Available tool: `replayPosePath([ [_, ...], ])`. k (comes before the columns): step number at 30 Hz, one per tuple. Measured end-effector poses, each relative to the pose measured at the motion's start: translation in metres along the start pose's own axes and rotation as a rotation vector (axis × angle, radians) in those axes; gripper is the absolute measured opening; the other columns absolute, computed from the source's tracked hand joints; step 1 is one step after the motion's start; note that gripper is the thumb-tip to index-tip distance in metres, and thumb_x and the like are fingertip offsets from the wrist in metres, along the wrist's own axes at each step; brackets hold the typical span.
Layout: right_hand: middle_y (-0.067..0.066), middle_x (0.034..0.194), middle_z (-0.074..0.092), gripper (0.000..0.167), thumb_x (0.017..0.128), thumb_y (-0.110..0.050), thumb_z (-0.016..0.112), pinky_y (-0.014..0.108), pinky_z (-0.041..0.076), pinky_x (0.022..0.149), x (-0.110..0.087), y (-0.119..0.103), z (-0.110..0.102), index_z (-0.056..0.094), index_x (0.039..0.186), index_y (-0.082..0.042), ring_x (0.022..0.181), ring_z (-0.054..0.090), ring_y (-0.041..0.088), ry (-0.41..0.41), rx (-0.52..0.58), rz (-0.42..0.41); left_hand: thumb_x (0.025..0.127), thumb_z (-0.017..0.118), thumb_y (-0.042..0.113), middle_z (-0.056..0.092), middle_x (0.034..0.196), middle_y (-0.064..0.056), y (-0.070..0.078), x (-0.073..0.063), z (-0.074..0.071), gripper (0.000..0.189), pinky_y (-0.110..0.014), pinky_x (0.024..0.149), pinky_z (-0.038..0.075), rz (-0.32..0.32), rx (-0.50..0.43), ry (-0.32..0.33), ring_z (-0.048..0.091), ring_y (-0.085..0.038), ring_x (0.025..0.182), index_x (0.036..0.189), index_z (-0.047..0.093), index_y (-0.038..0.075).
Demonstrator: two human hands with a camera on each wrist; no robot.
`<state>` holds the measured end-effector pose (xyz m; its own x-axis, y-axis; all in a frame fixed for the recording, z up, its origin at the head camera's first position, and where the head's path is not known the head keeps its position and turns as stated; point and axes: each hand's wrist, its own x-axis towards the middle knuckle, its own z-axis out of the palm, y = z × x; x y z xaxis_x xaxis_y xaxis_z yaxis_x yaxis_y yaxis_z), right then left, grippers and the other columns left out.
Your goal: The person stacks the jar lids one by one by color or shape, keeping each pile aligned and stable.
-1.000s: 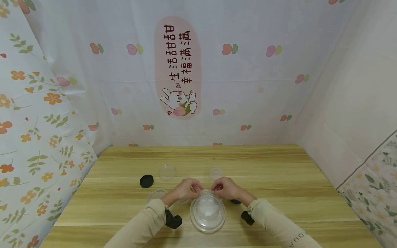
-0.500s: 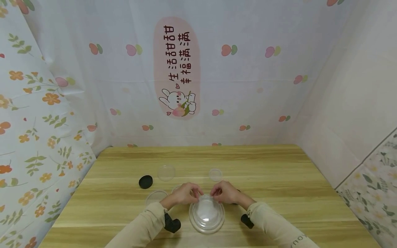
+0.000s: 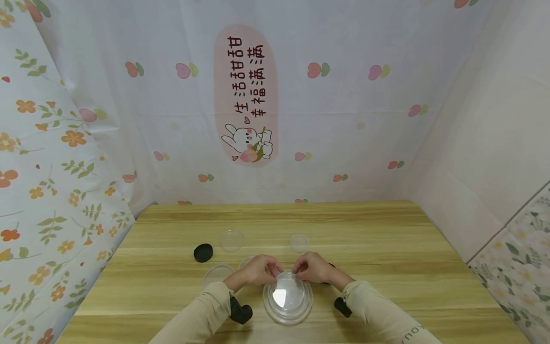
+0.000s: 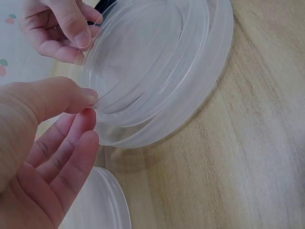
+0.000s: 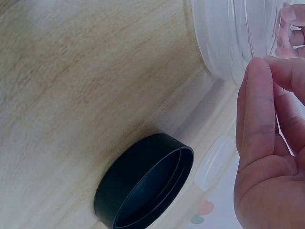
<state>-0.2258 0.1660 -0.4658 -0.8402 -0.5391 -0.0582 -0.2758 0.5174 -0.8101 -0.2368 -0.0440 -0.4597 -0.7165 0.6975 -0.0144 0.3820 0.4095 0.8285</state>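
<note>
A round clear plastic lid (image 4: 138,52) is pinched at its far edge by both hands. My left hand (image 3: 259,270) grips the rim between thumb and index finger, its other fingers loosely bent in the left wrist view. On the opposite side of that edge, my right hand (image 3: 312,267) pinches the rim between thumb and fingers. Directly beneath lies a stack of larger clear round lids (image 3: 287,321), and the pinched lid overlaps it, close over the top. Beside the right hand, a black round lid (image 5: 143,186) lies on the table with its hollow side showing.
Another black lid (image 3: 203,252) sits at the left of the wooden table (image 3: 386,248). Clear lids lie around it: one at the back left (image 3: 232,240), a small one behind the hands (image 3: 299,242), and one by the left forearm (image 3: 218,274). Dark wrist mounts (image 3: 240,313) hang under the sleeves.
Both hands have come slightly nearer the body, carrying the pinched clear lid lower over the stack. The glare on it has shifted. The other lids have stayed put.
</note>
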Motion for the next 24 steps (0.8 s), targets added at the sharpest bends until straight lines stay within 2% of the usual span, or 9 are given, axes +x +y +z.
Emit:
replayPosePath([
  [6, 0.002, 0.066, 0.060, 0.003, 0.075, 0.005, 0.062, 0.019, 0.046, 0.047, 0.0009, 0.0002, 0.0015, 0.062, 0.077, 0.007, 0.055, 0.053, 0.007, 0.003, 0.001, 0.019, 0.066, 0.062, -0.011, 0.058, 0.072, -0.010, -0.0011, 0.0000, 0.0016, 0.022, -0.018, 0.055, 0.044, -0.029, 0.003, 0.008, 0.054, -0.014, 0.063, 0.087, 0.062, -0.005],
  [14, 0.003, 0.066, 0.060, 0.007, 0.076, 0.002, 0.063, 0.020, 0.046, 0.047, 0.0027, 0.0012, 0.0024, 0.061, 0.078, 0.009, 0.055, 0.053, 0.009, 0.010, -0.009, 0.029, 0.066, 0.063, -0.010, 0.057, 0.071, -0.007, -0.0026, -0.0002, 0.0030, 0.022, -0.018, 0.056, 0.044, -0.034, 0.019, 0.016, 0.052, -0.010, 0.063, 0.088, 0.062, -0.005],
  [24, 0.003, 0.066, 0.060, 0.006, 0.077, 0.000, 0.064, 0.020, 0.046, 0.047, 0.0024, 0.0001, 0.0030, 0.061, 0.076, 0.006, 0.055, 0.053, 0.010, 0.018, -0.007, 0.026, 0.069, 0.066, -0.005, 0.057, 0.071, -0.004, -0.0029, -0.0005, 0.0030, 0.020, -0.018, 0.057, 0.044, -0.044, 0.015, 0.013, 0.052, -0.008, 0.062, 0.088, 0.063, -0.003],
])
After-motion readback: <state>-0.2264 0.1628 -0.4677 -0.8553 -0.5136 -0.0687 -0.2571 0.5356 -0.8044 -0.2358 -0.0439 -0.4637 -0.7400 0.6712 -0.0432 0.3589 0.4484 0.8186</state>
